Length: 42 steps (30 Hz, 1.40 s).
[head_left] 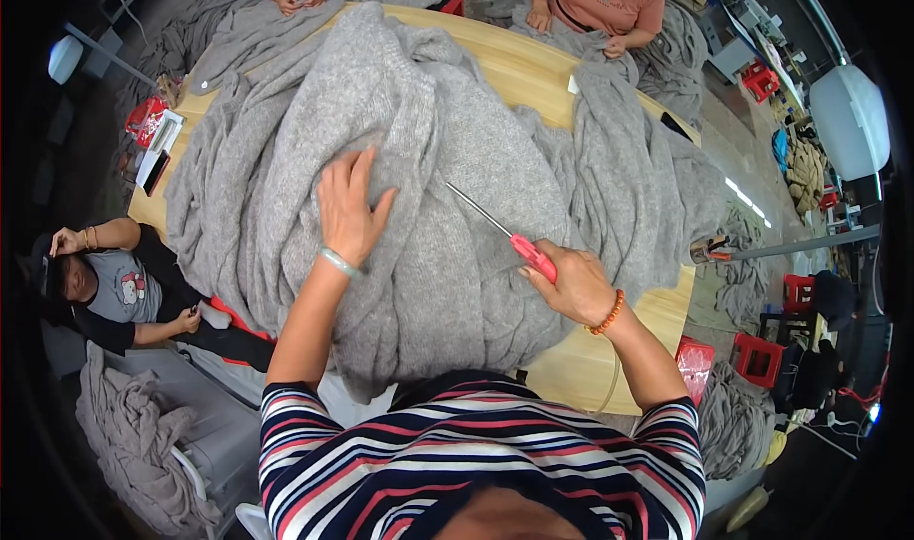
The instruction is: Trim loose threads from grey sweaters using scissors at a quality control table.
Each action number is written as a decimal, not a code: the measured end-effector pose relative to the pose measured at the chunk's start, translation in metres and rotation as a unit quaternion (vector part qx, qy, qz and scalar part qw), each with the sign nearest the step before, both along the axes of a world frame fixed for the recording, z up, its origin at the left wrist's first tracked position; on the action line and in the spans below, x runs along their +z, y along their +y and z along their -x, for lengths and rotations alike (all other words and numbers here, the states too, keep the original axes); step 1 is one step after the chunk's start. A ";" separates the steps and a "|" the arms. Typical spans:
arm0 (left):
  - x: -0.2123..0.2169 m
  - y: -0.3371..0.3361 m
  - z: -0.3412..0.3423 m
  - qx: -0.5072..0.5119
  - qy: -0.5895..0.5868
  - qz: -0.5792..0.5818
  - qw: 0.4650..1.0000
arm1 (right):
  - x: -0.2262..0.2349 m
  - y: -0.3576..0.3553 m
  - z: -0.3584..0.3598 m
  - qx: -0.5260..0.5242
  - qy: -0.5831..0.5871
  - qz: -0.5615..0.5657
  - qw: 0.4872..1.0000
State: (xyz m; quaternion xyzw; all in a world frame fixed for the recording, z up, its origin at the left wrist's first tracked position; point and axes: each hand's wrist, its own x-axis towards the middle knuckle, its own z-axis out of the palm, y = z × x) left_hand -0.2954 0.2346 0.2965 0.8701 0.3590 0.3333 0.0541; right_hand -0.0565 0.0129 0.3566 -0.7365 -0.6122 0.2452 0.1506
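Note:
A large heap of grey knitted fabric (466, 283) covers most of the table in front of me. My left hand (350, 207) rests on it, fingers stretched out and thumb apart, holding nothing. In my right hand (576, 283) is what looks like an air blow gun (533, 256), with a pinkish-red body and a long thin metal nozzle. The nozzle points forward and left over the knit, its tip a little right of my left hand. My right fingers wrap round the body and partly hide it. A thin pale hose (614, 380) shows below my right wrist.
The light wooden table (633, 350) shows at the right front. A person (124, 288) sits at the left; two others (609, 11) work across the table. A lamp head (850, 121) hangs at the right. Red stools (759, 357) and more grey knits (143, 435) stand around.

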 end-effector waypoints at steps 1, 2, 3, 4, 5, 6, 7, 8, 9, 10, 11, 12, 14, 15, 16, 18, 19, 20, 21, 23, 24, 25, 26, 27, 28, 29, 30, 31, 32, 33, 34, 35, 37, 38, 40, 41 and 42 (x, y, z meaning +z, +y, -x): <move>-0.006 0.001 0.006 0.001 0.001 0.001 1.000 | 0.003 0.001 0.003 0.008 0.003 0.002 1.000; -0.017 0.002 0.012 0.021 0.002 0.012 1.000 | 0.005 0.003 0.005 0.019 0.007 0.004 1.000; -0.026 0.003 0.016 0.040 0.002 0.023 0.999 | 0.003 0.005 0.008 0.022 0.008 0.004 1.000; -0.032 0.004 0.016 0.042 0.002 0.022 0.999 | 0.000 0.006 0.012 0.028 0.000 0.002 1.000; -0.036 0.006 0.015 0.034 0.001 0.032 0.999 | -0.003 0.007 0.016 0.035 -0.008 0.000 0.999; -0.039 0.008 0.013 0.026 0.001 0.042 0.999 | -0.003 0.008 0.021 0.036 -0.009 -0.001 0.999; -0.043 0.010 0.011 0.027 0.000 0.042 0.999 | -0.003 0.008 0.027 0.048 -0.004 0.024 0.999; -0.047 0.011 0.008 0.017 -0.014 0.048 0.999 | -0.003 0.008 0.032 0.060 0.001 0.049 0.997; -0.049 0.011 0.008 0.007 -0.029 0.052 0.998 | -0.002 0.006 0.035 0.062 -0.001 0.048 0.997; -0.051 0.012 0.008 0.007 -0.031 0.051 0.998 | -0.002 0.003 0.038 0.075 -0.003 0.043 0.996; -0.053 0.011 0.010 -0.012 -0.078 0.079 0.994 | -0.001 0.001 0.040 0.089 -0.005 0.037 0.995; -0.053 0.011 0.013 -0.031 -0.126 0.106 0.986 | 0.002 0.000 0.040 0.089 -0.007 0.035 0.995; -0.052 0.007 0.021 -0.043 -0.148 0.187 0.970 | 0.010 -0.004 0.035 0.053 -0.011 0.049 0.997; -0.051 0.003 0.025 -0.054 -0.167 0.269 0.947 | 0.009 -0.008 0.034 0.053 -0.013 0.046 0.997; -0.043 -0.004 0.025 -0.060 -0.169 0.265 0.948 | 0.008 -0.013 0.031 0.030 -0.006 0.025 0.999; -0.014 -0.030 0.020 -0.171 -0.221 0.390 0.877 | 0.005 -0.018 0.027 0.005 0.000 -0.001 1.000; 0.001 -0.046 0.017 -0.215 -0.211 0.385 0.872 | 0.004 -0.020 0.025 -0.032 0.019 -0.006 0.999; 0.014 -0.064 0.012 -0.262 -0.200 0.381 0.864 | 0.003 -0.024 0.023 -0.072 0.037 -0.010 0.997; 0.021 -0.081 0.008 -0.323 -0.180 0.391 0.843 | 0.001 -0.026 0.020 -0.077 0.036 -0.012 0.996; 0.022 -0.122 0.002 -0.412 -0.138 0.421 0.797 | -0.004 -0.031 0.014 -0.105 0.029 -0.018 0.994; 0.017 -0.142 -0.001 -0.444 -0.117 0.443 0.770 | -0.005 -0.034 0.011 -0.110 0.028 -0.018 0.993; 0.010 -0.158 -0.003 -0.471 -0.065 0.477 0.739 | -0.007 -0.037 0.008 -0.117 0.028 -0.021 0.992; 0.001 -0.171 -0.004 -0.493 -0.013 0.509 0.706 | -0.010 -0.041 0.005 -0.123 0.029 -0.024 0.992; -0.012 -0.180 -0.003 -0.493 -0.012 0.511 0.704 | -0.014 -0.044 0.002 -0.125 0.031 -0.023 0.991; -0.028 -0.188 -0.004 -0.487 0.046 0.431 0.758 | -0.020 -0.049 -0.003 -0.124 0.029 -0.019 0.992; -0.040 -0.195 -0.006 -0.475 0.103 0.347 0.802 | -0.025 -0.057 -0.008 -0.122 0.028 -0.015 0.992; -0.053 -0.192 -0.006 -0.424 0.106 0.202 0.877 | -0.030 -0.064 -0.013 -0.126 0.029 -0.010 0.992; -0.045 -0.193 -0.008 -0.347 0.094 0.236 0.903 | -0.036 -0.072 -0.019 -0.123 0.024 -0.003 0.992; -0.034 -0.193 -0.009 -0.266 0.085 0.268 0.922 | -0.041 -0.078 -0.023 -0.119 0.019 0.003 0.993; -0.028 -0.189 -0.011 -0.227 0.053 0.222 0.947 | -0.045 -0.086 -0.028 -0.125 0.024 0.005 0.992; -0.022 -0.185 -0.013 -0.183 0.022 0.174 0.967 | -0.048 -0.094 -0.032 -0.132 0.020 0.005 0.991; -0.012 -0.182 -0.016 -0.134 0.032 0.106 0.985 | -0.051 -0.103 -0.037 -0.141 0.015 0.005 0.990; 0.002 -0.174 -0.019 -0.036 0.041 -0.021 0.998 | -0.055 -0.122 -0.045 -0.153 0.016 0.003 0.988; 0.008 -0.169 -0.019 0.012 0.041 -0.079 0.996 | -0.057 -0.131 -0.049 -0.160 0.013 0.001 0.987; 0.036 -0.152 -0.020 0.058 0.105 -0.071 0.990 | -0.064 -0.150 -0.059 -0.169 0.012 0.000 0.985; 0.047 -0.148 -0.019 0.111 0.166 -0.062 0.978 | -0.065 -0.158 -0.064 -0.172 0.007 0.000 0.985; 0.045 -0.145 -0.013 0.113 0.168 -0.063 0.977 | -0.065 -0.167 -0.068 -0.170 0.010 -0.001 0.985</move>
